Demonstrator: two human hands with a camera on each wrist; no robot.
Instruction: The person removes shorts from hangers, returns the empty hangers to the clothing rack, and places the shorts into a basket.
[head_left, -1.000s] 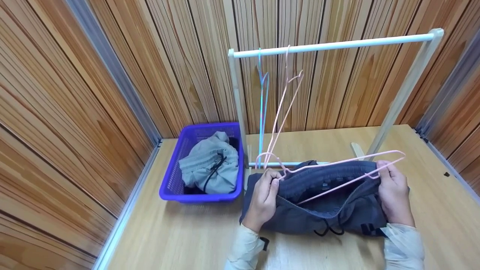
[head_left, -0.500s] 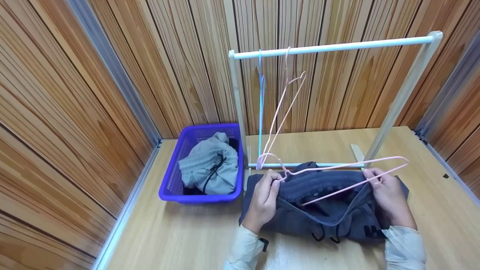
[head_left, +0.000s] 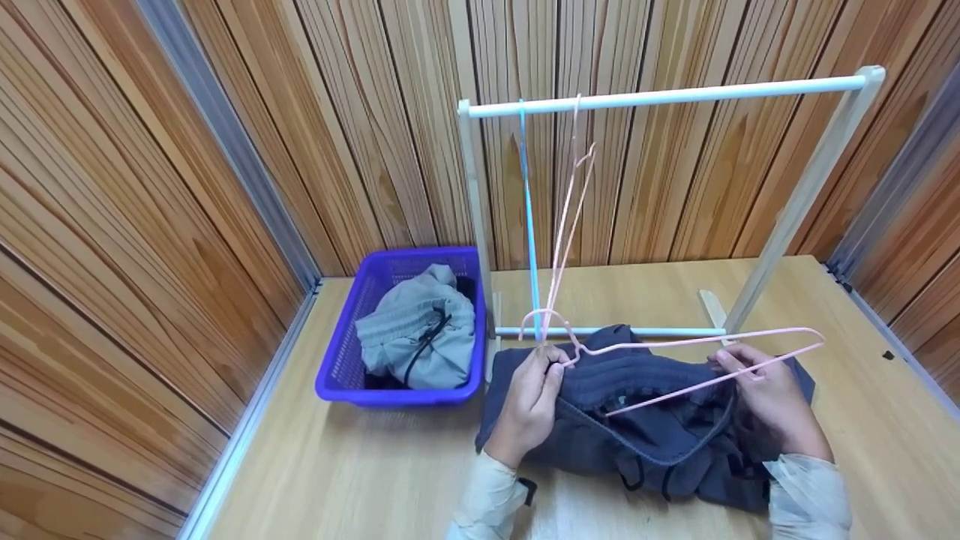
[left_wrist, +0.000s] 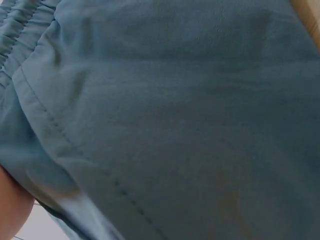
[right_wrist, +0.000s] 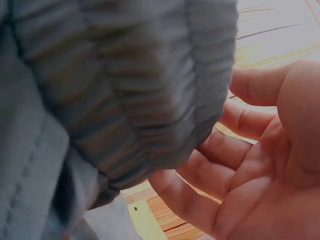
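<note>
Dark grey drawstring shorts lie on the table with the waistband pulled open toward the person. My left hand grips the waistband's left side together with the neck of a pink clothes hanger. One end of that hanger goes down inside the waistband; its other end sticks out past the right side. Between thumb and fingers my right hand pinches the waistband's right side, beside the hanger's lower bar. Close up, the right wrist view shows the gathered elastic at the fingertips. Cloth with a slanted pocket seam fills the left wrist view.
A purple basket with grey drawstring clothing in it stands to the left. Behind the shorts rises a rack with a white rail. A blue hanger and another pink hanger hang from it. Wood-patterned walls enclose the table.
My right hand has shifted left and slightly down along the waistband, which now sags lower in front. The hanger's right end has dipped a little. The hangers on the rail have swung.
</note>
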